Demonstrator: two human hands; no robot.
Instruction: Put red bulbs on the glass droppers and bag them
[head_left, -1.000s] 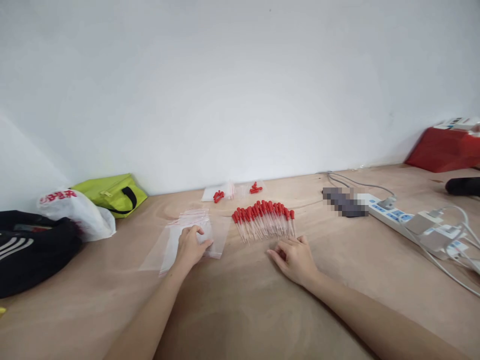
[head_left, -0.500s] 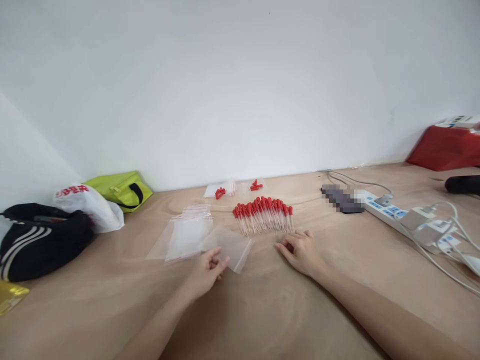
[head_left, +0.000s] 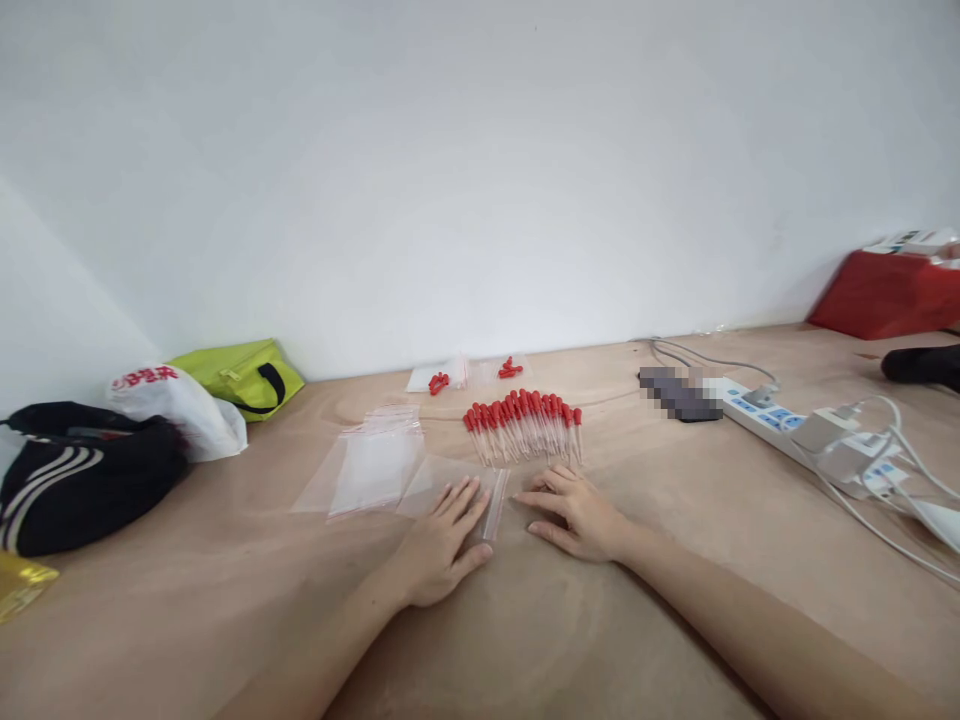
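Observation:
My left hand (head_left: 442, 548) lies flat with spread fingers on a clear zip-lock bag (head_left: 495, 503). The bag's zip edge faces right, and part of it is hidden under that hand. Just right of the zip edge, my right hand (head_left: 581, 515) hovers or rests low over the table, fingers apart, holding nothing. Beyond both hands, several droppers (head_left: 529, 425) with red bulbs and clear stems are fanned out in a row. A stack of zip-lock bags (head_left: 379, 465) lies left of the flat bag.
Small red bulbs (head_left: 439, 383) and more red pieces (head_left: 510, 369) lie on clear bags by the wall. To the right are a phone (head_left: 686, 400) and a power strip (head_left: 772, 425) with cables. Black (head_left: 90, 480), white (head_left: 180, 410) and lime bags (head_left: 236, 375) stand left.
My left hand has gone from curled at the bag's near edge to flat on top of it. My right hand has shifted left and its fingers have spread.

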